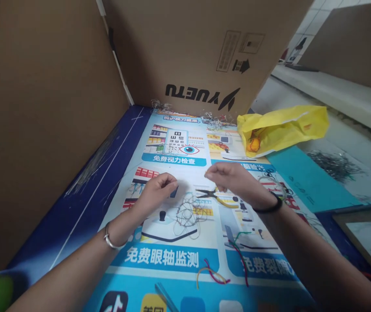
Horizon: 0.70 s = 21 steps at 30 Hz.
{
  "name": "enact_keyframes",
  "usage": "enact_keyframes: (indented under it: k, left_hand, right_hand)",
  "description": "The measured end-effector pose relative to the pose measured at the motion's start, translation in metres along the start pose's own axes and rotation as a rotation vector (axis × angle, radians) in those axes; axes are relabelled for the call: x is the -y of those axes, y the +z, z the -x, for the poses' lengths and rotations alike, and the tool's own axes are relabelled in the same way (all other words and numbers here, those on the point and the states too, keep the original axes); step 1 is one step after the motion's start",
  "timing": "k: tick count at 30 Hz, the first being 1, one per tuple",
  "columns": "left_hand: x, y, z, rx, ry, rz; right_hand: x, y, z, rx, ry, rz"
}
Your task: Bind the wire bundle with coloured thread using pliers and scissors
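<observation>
Left hand [159,189] and right hand [230,178] raised over poster [172,278], thumb and fingers of each pinched together; can't tell if fine wire sits between. Tangle [187,222] of wire just below, between them, loose and seemingly unfinished. Pliers [211,193] lie by right hand, apparently ungripped. Coloured strands [217,274] loose, likely unused. Trimmings [336,167] heaped far right: some cutting probably done.

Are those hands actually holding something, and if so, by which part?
It cannot be told: the left hand and right hand are curled as if pinching, but anything thin in them is too small to make out.
</observation>
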State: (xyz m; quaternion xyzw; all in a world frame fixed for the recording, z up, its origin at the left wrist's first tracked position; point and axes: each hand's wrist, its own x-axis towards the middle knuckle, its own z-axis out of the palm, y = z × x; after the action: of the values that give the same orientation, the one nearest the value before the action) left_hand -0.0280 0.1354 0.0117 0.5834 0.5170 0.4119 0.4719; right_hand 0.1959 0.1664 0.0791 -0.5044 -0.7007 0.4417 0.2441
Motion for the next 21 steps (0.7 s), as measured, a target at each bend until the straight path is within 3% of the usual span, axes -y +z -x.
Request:
enact_keyframes:
  k: [5, 10, 16, 21]
  left_hand:
    - [0.007, -0.005, 0.006, 0.052, 0.011, -0.048]
    - [0.009, -0.004, 0.003, 0.145, 0.016, -0.057]
    - [0.01, -0.005, 0.001, 0.194, 0.034, -0.096]
    - [0.007, -0.008, 0.003, 0.257, 0.026, -0.164]
  right_hand:
    - [-0.012, 0.001, -0.065, -0.013, -0.051, -0.177]
    - [-0.016, 0.009, -0.106, -0.142, -0.052, -0.027]
    - [-0.035, 0.024, -0.123, -0.312, -0.105, 0.151]
    - [-0.05, 0.029, -0.124, -0.371, -0.156, 0.344]
